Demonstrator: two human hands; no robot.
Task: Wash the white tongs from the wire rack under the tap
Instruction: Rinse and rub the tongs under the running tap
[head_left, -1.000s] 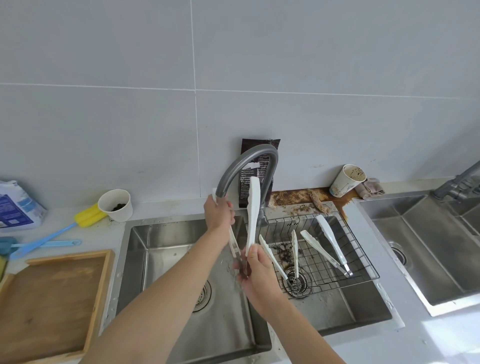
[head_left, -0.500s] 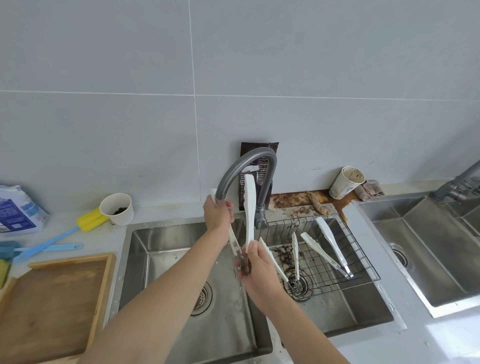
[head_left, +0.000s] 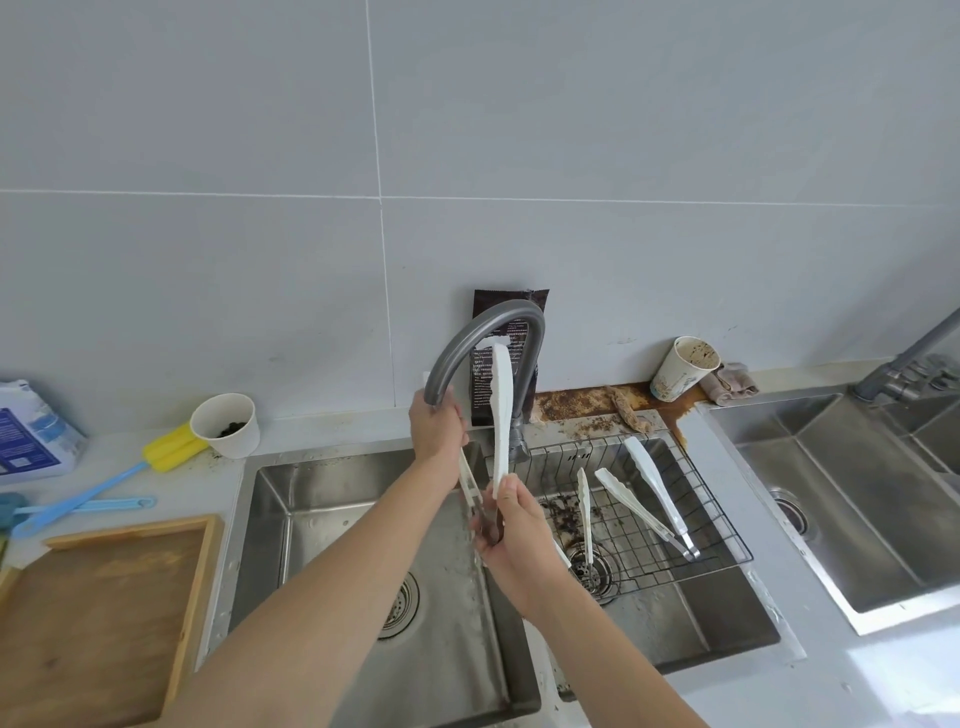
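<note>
White tongs stand spread open under the grey curved tap. My right hand grips them at the hinged lower end. My left hand closes around the tip of the left arm of the tongs, right at the tap's spout. Water runs down over the left sink basin. The wire rack sits over the right basin and holds more white tongs and a narrow white piece.
A wooden tray lies at the left, with a blue and yellow brush and a paper cup behind it. A dirty cup and cloth stand by the wall. Another sink is at the right.
The hands and tongs stay in almost the same place under the tap; the upright arm of the tongs has shifted slightly left. The view has dipped a little.
</note>
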